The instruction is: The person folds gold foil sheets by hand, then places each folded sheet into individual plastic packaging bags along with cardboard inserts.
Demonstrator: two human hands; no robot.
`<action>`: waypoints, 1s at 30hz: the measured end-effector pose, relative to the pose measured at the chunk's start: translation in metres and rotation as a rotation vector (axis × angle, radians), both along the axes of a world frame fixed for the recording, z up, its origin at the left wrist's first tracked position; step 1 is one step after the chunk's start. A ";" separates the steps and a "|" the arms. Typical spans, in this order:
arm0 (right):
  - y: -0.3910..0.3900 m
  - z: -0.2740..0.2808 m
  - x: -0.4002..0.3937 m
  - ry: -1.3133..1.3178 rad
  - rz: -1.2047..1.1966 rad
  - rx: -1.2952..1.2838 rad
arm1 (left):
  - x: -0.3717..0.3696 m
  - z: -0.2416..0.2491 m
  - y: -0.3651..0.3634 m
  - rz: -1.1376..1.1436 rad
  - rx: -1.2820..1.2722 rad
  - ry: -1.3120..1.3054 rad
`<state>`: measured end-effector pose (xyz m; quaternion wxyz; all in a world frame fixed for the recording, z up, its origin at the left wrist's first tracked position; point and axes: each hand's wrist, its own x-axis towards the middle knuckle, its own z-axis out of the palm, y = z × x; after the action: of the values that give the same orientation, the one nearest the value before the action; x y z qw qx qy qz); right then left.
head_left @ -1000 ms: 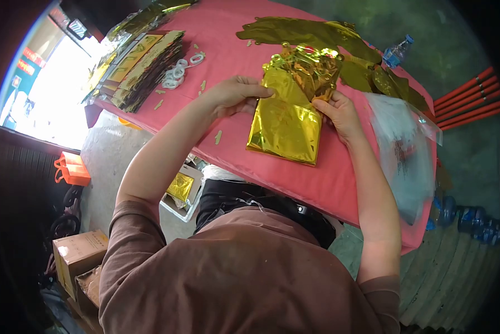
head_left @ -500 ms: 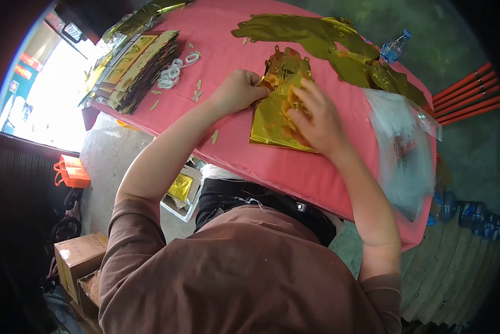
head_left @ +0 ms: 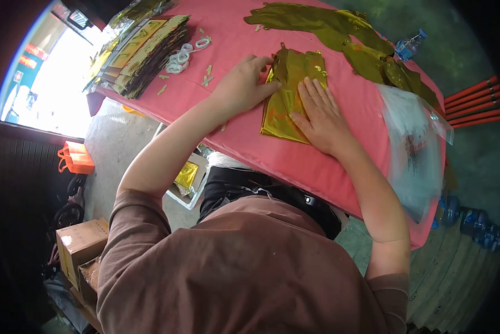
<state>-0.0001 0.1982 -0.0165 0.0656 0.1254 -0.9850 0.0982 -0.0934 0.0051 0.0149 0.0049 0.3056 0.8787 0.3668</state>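
Note:
A folded gold foil sheet lies on the pink tablecloth in front of me, its surface shiny and creased. My right hand rests flat on its right side with the fingers stretched out. At the left edge of the foil is my left hand, thumb and fingers apart, the thumb touching the foil's edge. Further back on the table lie flat gold foil pieces, spread in a curved row.
Packaged sleeves are stacked at the back left beside white tape rings. Clear plastic bags hang over the right edge. A water bottle stands at the far right. Below the table sits a white box.
My right hand has flattened onto the foil from a curled pose. The raised foil now lies flatter. My left hand has opened from a pinch at the foil's left edge.

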 end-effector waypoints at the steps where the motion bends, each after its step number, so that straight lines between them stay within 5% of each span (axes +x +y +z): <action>1: 0.000 -0.001 -0.001 0.005 0.002 -0.001 | 0.007 0.002 -0.007 -0.077 0.043 0.149; 5: 0.001 -0.001 0.000 0.023 0.002 -0.001 | 0.042 0.000 -0.028 -0.453 0.042 0.417; 8: 0.001 -0.002 0.000 0.044 0.016 0.024 | 0.066 -0.002 -0.040 -0.502 -0.135 0.453; 15: 0.001 0.001 -0.001 0.043 0.031 0.025 | 0.042 -0.001 -0.045 -0.533 0.020 0.275; 19: 0.001 0.001 0.000 0.023 0.029 0.002 | 0.009 0.001 -0.049 -0.318 -0.107 0.375; 30: 0.001 0.002 0.000 0.002 0.022 0.009 | -0.008 -0.007 -0.039 -0.508 -0.096 0.427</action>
<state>-0.0002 0.1987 -0.0144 0.0650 0.1366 -0.9840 0.0942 -0.1010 -0.0340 0.0082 -0.0736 0.5841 0.7719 0.2400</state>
